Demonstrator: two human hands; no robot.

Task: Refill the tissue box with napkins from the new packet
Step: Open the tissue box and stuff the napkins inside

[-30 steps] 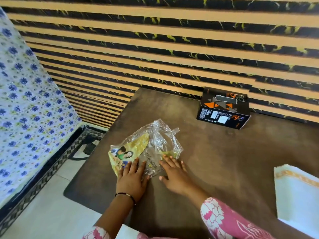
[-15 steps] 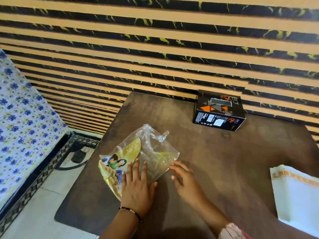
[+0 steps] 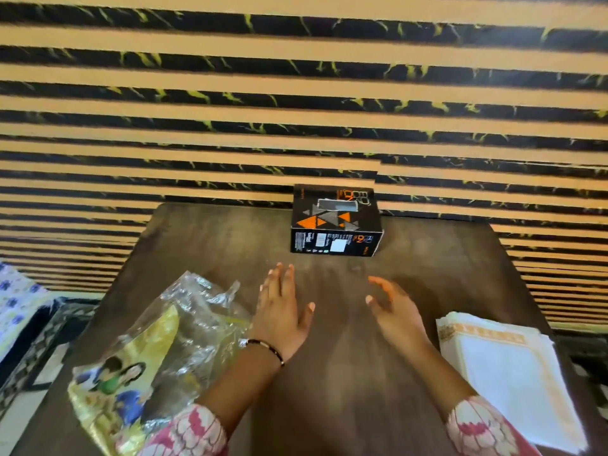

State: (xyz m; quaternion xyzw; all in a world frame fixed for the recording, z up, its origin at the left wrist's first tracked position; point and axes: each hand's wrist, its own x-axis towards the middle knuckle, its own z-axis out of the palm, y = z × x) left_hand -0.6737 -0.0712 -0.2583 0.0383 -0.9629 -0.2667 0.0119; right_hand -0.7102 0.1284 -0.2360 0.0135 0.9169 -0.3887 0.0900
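The packet looks already emptied, so the step in hand seems to be reaching for the tissue box, which stands at the far edge of the table, ahead of both hands and apart from them. The left hand and the right hand are spread and hold nothing. The empty plastic packet lies beside the left forearm; the napkin stack lies just right of the right forearm. Next, the box probably must be brought nearer and opened.
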